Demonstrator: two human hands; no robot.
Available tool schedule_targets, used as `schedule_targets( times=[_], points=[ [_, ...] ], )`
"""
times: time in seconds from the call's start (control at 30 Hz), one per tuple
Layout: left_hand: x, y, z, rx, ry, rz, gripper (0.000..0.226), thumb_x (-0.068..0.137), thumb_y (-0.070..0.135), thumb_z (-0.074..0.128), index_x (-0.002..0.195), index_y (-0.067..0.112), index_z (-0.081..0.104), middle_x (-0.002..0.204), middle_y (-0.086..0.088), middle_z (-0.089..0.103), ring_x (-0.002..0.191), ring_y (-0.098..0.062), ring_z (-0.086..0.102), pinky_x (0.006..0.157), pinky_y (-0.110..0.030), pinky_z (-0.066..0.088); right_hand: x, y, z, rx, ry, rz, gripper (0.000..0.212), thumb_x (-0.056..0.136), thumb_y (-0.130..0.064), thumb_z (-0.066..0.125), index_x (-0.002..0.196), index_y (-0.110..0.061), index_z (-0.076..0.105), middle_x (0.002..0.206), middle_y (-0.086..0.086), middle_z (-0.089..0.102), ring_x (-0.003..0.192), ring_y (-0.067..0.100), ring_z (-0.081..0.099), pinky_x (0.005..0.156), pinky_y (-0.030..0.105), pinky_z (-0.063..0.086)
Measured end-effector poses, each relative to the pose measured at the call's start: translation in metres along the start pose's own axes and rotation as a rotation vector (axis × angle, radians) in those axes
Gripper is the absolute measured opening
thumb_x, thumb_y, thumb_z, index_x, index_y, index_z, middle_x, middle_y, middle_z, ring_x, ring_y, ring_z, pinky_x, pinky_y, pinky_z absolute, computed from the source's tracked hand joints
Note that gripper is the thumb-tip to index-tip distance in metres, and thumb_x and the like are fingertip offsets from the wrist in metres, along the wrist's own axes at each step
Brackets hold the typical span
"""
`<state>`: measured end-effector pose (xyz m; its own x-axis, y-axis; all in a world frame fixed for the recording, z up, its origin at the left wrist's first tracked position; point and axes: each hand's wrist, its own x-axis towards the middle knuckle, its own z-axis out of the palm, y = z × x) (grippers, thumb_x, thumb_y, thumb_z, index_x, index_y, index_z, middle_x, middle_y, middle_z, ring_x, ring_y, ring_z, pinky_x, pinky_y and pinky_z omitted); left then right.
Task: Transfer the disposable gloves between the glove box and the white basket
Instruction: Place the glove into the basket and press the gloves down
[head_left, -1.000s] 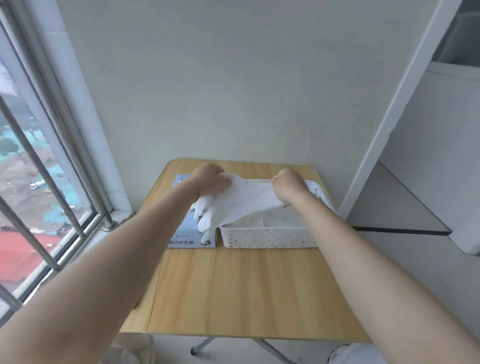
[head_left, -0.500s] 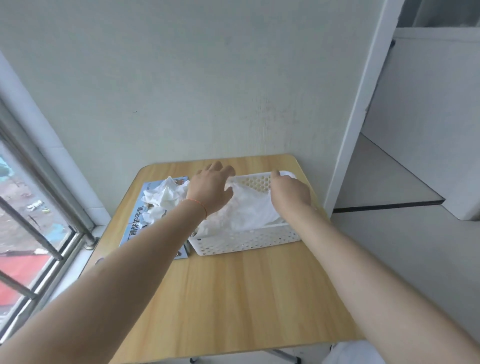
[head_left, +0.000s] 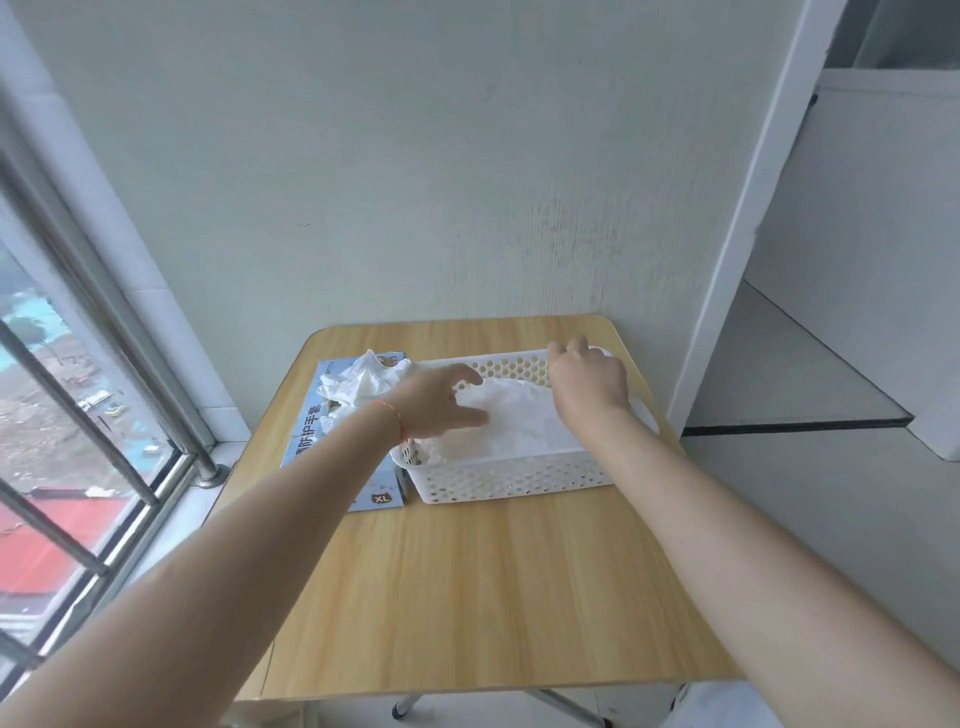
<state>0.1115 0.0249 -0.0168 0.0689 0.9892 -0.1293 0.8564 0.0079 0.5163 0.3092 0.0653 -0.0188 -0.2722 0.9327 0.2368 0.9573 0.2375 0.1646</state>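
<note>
A light wooden folding table (head_left: 467, 597) stands against the pale wall, and on its far half sit the two containers side by side, touching or nearly so. On the right is the white perforated plastic basket (head_left: 514, 480), its long axis running left to right across the table. On the left is the flat blue cardboard glove box (head_left: 332, 441), its long axis running away from the person.

A thin white disposable glove (head_left: 514, 415) lies spread flat inside the basket, stretched along the basket's length. A crumpled tuft of more white gloves (head_left: 363, 384) pokes up from the box opening — just to the left of the left wrist.

The left hand (head_left: 441, 405) hovers over the basket's left end, fingers spread and loosely straight, gripping nothing. The right hand (head_left: 589, 384) rests at the basket's far right corner, fingers curled down over the glove's edge or the rim — which one I cannot tell.

For another glove from the box, the tuft lies left of and slightly beyond the left hand, plainly the nearer one; the right would have to cross the whole basket.
</note>
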Motion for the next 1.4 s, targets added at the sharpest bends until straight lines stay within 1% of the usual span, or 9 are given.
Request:
schedule_targets(
  times=[0.2,0.33,0.47,0.57,0.87,1.07,1.2,1.27,1.4],
  points=[
    [-0.019,-0.04,-0.035,0.076,0.58,-0.119,0.014,0.088,0.026,0.057,0.098,0.029,0.067,0.103,0.002,0.061,0.08,-0.017,0.057,0.064,-0.026,0.043,0.01,-0.062,-0.018,0.284,0.03,-0.132,0.018,0.086,0.005,0.048,0.096,-0.01,0.049,0.095,0.007,0.05,0.058,0.021,0.043,0.047,0.029,0.029],
    [-0.034,-0.079,-0.043,0.148,0.375,-0.249,0.039,0.084,0.035,0.067,0.121,0.025,0.06,0.12,-0.003,0.053,0.101,-0.024,0.057,0.08,-0.031,0.045,0.019,-0.113,-0.02,0.566,-0.012,-0.203,0.019,0.094,-0.012,0.042,0.103,-0.012,0.058,0.108,0.007,0.054,0.096,0.029,0.056,0.072,0.035,0.045],
    [-0.047,-0.103,-0.041,0.01,0.371,-0.281,0.016,0.084,0.041,0.066,0.085,0.025,0.064,0.086,0.002,0.064,0.069,-0.019,0.061,0.058,-0.028,0.05,0.027,-0.145,-0.021,0.527,-0.06,-0.258,0.033,0.095,-0.017,0.044,0.126,-0.016,0.055,0.124,0.009,0.049,0.12,0.028,0.042,0.092,0.038,0.041],
    [-0.052,-0.114,-0.043,-0.04,0.413,-0.247,0.016,0.089,0.031,0.058,0.081,0.02,0.066,0.075,0.003,0.059,0.056,-0.016,0.052,0.051,-0.025,0.041,0.031,-0.157,-0.022,0.454,-0.093,-0.262,0.034,0.095,-0.023,0.046,0.128,-0.019,0.056,0.124,0.008,0.046,0.121,0.028,0.039,0.092,0.038,0.036],
    [-0.061,-0.123,-0.049,-0.233,0.595,-0.14,0.017,0.084,0.007,0.06,0.084,0.024,0.063,0.091,0.003,0.066,0.079,-0.018,0.059,0.06,-0.019,0.042,0.036,-0.175,-0.025,0.501,0.023,-0.172,0.019,0.09,-0.013,0.043,0.097,-0.016,0.06,0.104,0.002,0.059,0.104,0.027,0.051,0.081,0.034,0.036],
    [-0.074,-0.121,-0.058,0.004,0.204,-0.252,0.023,0.086,0.011,0.054,0.093,0.015,0.075,0.103,-0.001,0.07,0.097,-0.022,0.065,0.085,-0.033,0.055,0.044,-0.187,-0.022,0.264,-0.208,-0.211,0.035,0.092,-0.025,0.049,0.125,-0.015,0.049,0.131,0.004,0.05,0.127,0.025,0.037,0.106,0.044,0.028],
    [-0.075,-0.123,-0.064,-0.157,0.312,-0.307,0.025,0.087,0.012,0.054,0.085,0.017,0.078,0.077,0.004,0.062,0.061,-0.013,0.05,0.053,-0.023,0.041,0.044,-0.197,-0.019,0.244,-0.29,-0.229,0.047,0.091,-0.029,0.057,0.135,-0.017,0.048,0.136,0.004,0.051,0.132,0.027,0.034,0.113,0.05,0.02],
    [-0.074,-0.125,-0.064,-0.205,0.394,-0.329,0.02,0.084,0.017,0.054,0.078,0.009,0.071,0.066,0.001,0.052,0.058,-0.017,0.041,0.053,-0.024,0.033,0.044,-0.197,-0.022,0.275,-0.276,-0.211,0.041,0.089,-0.026,0.058,0.128,-0.017,0.053,0.13,0.002,0.055,0.129,0.027,0.035,0.112,0.049,0.021],
    [-0.073,-0.127,-0.061,-0.251,0.467,-0.294,0.018,0.087,0.024,0.055,0.098,0.014,0.066,0.096,-0.001,0.063,0.076,-0.013,0.055,0.061,-0.023,0.041,0.039,-0.193,-0.034,0.428,-0.214,-0.187,0.04,0.082,-0.013,0.06,0.121,-0.009,0.051,0.119,0.006,0.056,0.115,0.028,0.048,0.098,0.038,0.04]
  ],
)
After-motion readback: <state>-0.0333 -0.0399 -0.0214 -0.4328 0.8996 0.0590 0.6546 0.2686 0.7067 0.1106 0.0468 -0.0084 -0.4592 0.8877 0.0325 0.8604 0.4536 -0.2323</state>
